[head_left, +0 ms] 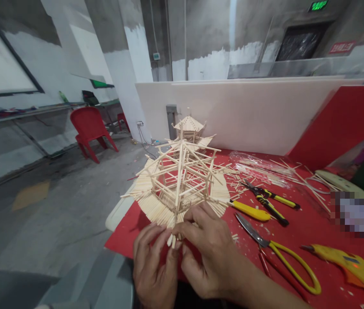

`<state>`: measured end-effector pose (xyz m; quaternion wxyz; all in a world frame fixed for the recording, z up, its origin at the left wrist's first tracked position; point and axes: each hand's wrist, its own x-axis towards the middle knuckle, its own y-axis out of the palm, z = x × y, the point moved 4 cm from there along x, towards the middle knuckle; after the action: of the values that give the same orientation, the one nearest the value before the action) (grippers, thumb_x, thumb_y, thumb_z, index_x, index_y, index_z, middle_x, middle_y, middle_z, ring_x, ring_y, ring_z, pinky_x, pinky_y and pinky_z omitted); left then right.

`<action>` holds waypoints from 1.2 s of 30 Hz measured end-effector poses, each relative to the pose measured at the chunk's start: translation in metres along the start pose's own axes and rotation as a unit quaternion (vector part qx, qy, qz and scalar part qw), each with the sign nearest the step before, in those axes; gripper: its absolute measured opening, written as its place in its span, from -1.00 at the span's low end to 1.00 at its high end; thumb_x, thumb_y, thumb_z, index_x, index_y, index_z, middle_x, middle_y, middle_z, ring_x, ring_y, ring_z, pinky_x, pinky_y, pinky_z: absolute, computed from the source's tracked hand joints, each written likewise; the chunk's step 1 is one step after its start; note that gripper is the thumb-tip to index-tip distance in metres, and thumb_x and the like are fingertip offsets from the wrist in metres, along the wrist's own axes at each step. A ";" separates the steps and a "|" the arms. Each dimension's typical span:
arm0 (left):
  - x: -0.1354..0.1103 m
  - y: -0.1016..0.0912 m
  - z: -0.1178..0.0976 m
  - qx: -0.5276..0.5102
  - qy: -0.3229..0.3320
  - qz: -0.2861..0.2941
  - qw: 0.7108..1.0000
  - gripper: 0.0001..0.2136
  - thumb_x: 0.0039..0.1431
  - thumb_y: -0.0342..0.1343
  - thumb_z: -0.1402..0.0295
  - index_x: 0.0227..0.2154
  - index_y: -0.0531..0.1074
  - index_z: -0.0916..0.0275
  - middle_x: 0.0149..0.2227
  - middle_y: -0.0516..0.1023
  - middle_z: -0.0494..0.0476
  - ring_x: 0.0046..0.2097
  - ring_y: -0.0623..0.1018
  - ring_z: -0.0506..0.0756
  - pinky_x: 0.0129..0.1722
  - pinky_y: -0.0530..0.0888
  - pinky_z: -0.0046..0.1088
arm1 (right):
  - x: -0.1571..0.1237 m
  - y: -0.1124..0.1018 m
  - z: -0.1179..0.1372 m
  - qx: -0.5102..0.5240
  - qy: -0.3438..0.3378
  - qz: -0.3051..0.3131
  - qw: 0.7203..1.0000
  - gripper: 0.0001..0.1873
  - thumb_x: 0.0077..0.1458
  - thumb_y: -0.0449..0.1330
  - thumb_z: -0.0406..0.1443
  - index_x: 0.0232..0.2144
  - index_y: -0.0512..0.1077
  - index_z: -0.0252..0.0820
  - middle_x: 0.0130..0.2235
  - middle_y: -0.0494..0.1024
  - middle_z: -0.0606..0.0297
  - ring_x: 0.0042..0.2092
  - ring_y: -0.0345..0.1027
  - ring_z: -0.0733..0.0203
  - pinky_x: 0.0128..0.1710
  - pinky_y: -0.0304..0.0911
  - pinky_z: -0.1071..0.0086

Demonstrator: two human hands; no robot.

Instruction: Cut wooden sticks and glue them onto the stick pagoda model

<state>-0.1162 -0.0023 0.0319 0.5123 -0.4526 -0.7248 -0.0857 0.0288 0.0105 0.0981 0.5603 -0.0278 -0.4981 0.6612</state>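
Stick pavilion (181, 171), on red tabletop (293, 234), twelve o'clock from the fingers; near ridge stick (178, 193) aligned six-to-twelve; left hand (155, 266) and right hand (209, 249) equally near, fingers pinched narrow on stick ends (173, 243) at its six-o'clock corner.

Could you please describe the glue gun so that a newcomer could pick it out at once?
Find the red tabletop, then go right from the right hand past the scissors. The glue gun lies there, near the picture's lower right corner, its dark nozzle pointing left. Unlike the scissors, it has a thick yellow body and an orange trigger.
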 end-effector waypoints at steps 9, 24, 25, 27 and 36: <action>-0.003 0.000 0.002 -0.002 -0.010 0.001 1.000 -0.71 0.15 0.19 0.55 -0.07 0.51 0.19 -0.08 0.50 0.19 0.04 0.47 0.19 0.03 0.43 -0.18 | -0.004 -0.002 -0.001 0.010 -0.012 -0.025 1.000 -0.55 -0.13 0.08 -0.43 -0.11 0.41 -0.20 -0.24 0.34 0.19 -0.19 0.18 0.07 -0.21 0.16 0.18; -0.003 -0.001 0.004 0.005 -0.003 -0.008 1.000 -0.72 0.16 0.19 0.54 -0.08 0.52 0.14 -0.11 0.53 0.16 0.01 0.50 0.19 0.00 0.45 -0.16 | -0.002 0.000 -0.001 0.011 0.001 0.003 1.000 -0.69 -0.17 0.08 -0.43 -0.29 0.43 -0.19 -0.26 0.30 0.21 -0.17 0.18 0.07 -0.24 0.13 0.21; -0.003 -0.001 0.004 0.004 -0.004 -0.007 1.000 -0.72 0.16 0.18 0.54 -0.08 0.52 0.15 -0.10 0.53 0.16 0.01 0.49 0.19 0.00 0.46 -0.16 | -0.003 0.000 -0.001 0.013 0.000 0.001 1.000 -0.68 -0.17 0.08 -0.43 -0.27 0.43 -0.18 -0.26 0.31 0.20 -0.16 0.18 0.07 -0.23 0.14 0.21; -0.004 0.000 0.005 0.001 -0.009 -0.008 1.000 -0.71 0.16 0.19 0.54 -0.07 0.52 0.15 -0.09 0.52 0.17 0.02 0.49 0.19 0.00 0.45 -0.17 | -0.005 0.000 -0.002 0.017 -0.005 -0.009 1.000 -0.60 -0.17 0.08 -0.45 -0.20 0.41 -0.18 -0.24 0.32 0.20 -0.16 0.18 0.06 -0.22 0.15 0.20; -0.005 0.001 0.005 0.010 -0.012 -0.007 1.000 -0.72 0.15 0.20 0.54 -0.08 0.51 0.17 -0.08 0.50 0.19 0.02 0.47 0.19 0.01 0.44 -0.19 | -0.007 -0.003 -0.003 0.017 -0.003 -0.024 1.000 -0.54 -0.18 0.07 -0.46 -0.14 0.40 -0.16 -0.25 0.33 0.21 -0.18 0.19 0.07 -0.24 0.16 0.22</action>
<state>-0.1188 -0.0015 0.0251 0.5075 -0.4436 -0.7348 -0.0762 0.0354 0.0071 0.0948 0.5747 -0.0046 -0.4890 0.6562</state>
